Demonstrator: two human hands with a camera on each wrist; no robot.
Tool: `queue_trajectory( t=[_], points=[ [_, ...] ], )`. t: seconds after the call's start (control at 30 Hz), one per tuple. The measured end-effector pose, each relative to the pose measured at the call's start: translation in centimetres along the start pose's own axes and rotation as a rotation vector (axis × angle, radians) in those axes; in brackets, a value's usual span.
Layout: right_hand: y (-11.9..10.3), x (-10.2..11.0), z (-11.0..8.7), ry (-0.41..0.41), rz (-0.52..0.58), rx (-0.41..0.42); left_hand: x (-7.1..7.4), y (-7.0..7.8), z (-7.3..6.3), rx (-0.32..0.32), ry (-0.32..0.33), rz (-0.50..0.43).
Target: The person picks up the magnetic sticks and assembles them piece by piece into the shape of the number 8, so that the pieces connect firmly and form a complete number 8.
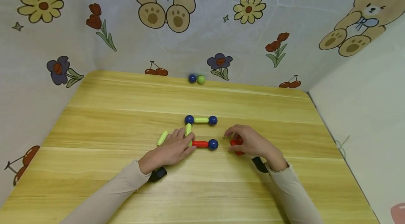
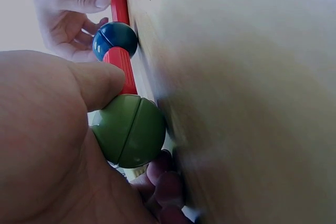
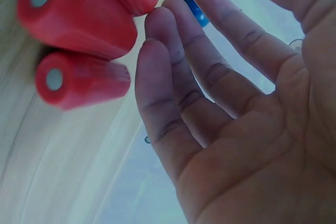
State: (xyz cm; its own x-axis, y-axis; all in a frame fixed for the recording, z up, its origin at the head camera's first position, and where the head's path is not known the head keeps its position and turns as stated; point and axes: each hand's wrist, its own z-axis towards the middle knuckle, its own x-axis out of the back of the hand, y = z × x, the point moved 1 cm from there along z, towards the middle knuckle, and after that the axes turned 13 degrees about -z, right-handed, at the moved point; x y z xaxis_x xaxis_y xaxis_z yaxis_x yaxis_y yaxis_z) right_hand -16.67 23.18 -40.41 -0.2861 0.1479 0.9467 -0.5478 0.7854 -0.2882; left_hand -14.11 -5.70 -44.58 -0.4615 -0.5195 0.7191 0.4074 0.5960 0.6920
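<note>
While the left hand (image 1: 172, 150) pins the dark green plastic ball (image 2: 130, 129) and glossy red rod (image 1: 200, 144) at frame centre, the right hand (image 1: 250, 143), fingers loosely curved over loose red plastic rods (image 1: 236, 142), should lift one cleanly.

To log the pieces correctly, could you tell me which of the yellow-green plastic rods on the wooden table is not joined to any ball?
The yellow-green rod lying diagonally just left of the left hand; the others link to dark blue balls.
</note>
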Motion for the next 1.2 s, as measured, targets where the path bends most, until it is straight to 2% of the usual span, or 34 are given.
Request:
queue_trajectory(
  t=[0.4,0.8,0.97,1.2],
  points=[
    [0.9,0.2,-1.2,-0.046,0.017,-0.006,0.0,0.0,0.1,-0.008,0.003,0.002],
    [1.4,0.0,-1.8,-0.114,-0.031,-0.040,-0.4,0.0,0.1,-0.001,0.003,-0.008],
    [1.4,0.0,-1.7,-0.089,-0.052,-0.044,-0.4,0.0,0.2,0.015,-0.004,-0.022],
    [1.0,0.1,-0.8,0.021,-0.010,0.008,-0.2,0.0,0.1,0.016,-0.003,-0.032]
  ],
)
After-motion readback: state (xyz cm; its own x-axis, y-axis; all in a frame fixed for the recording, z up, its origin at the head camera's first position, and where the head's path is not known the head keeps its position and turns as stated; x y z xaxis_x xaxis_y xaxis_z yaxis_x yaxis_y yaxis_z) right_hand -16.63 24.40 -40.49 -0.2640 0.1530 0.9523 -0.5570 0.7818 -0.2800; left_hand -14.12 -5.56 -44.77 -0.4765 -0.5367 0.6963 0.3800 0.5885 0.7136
